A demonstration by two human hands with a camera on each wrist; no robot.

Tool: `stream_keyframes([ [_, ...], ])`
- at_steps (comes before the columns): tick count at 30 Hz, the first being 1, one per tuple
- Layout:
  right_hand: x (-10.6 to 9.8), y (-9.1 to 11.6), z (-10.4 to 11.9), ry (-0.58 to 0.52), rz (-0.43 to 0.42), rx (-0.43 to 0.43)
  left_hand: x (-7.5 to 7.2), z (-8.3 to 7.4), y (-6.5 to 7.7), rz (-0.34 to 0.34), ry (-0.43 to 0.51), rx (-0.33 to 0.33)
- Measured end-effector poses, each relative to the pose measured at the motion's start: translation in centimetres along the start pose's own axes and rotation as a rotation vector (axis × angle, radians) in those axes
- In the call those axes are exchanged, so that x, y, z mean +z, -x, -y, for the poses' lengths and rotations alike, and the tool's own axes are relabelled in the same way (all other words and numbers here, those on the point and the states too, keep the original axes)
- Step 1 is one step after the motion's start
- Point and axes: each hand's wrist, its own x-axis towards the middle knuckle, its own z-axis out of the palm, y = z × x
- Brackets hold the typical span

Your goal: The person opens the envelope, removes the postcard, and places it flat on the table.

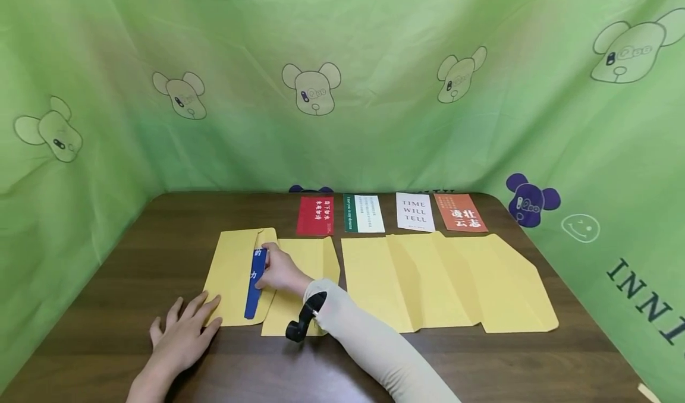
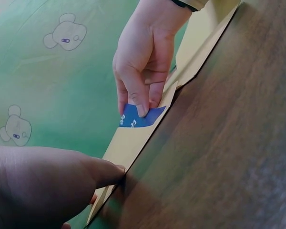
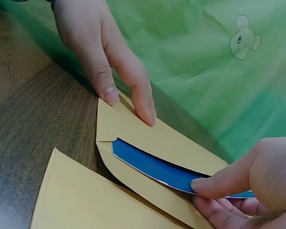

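A blue card (image 1: 254,296) with white characters sits partly inside the leftmost yellow envelope (image 1: 229,266); its inner part is hidden by the envelope's front. My right hand (image 1: 282,270) pinches the card's exposed edge between thumb and fingers, as the right wrist view also shows along the blue strip (image 3: 152,167). With fingers spread, my left hand (image 1: 182,336) rests at the near left corner of the same envelope. In the left wrist view the left thumb (image 2: 107,172) presses on the envelope's edge.
More yellow envelopes (image 1: 369,272) lie overlapping in a row to the right, flaps unfolded. Behind them stand in line a red card (image 1: 316,216), a green and white card (image 1: 365,214), a white card (image 1: 415,211) and an orange card (image 1: 461,213). A green curtain (image 1: 342,147) surrounds the table.
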Motion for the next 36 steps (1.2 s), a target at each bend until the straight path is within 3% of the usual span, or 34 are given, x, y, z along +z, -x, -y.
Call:
stream_keyframes([
  [14,-0.5,0.5,-0.6,-0.313,0.023,0.076,0.0,-0.4,0.0,0.029,0.013,-0.005],
  [26,-1.0,1.1,-0.7,-0.398,-0.035,0.116,-0.1,-0.2,0.0,0.032,0.016,-0.001],
  [36,-2.1,1.5,-0.7,-0.393,-0.047,0.129,-0.4,0.1,0.2,0.031,0.018,-0.001],
])
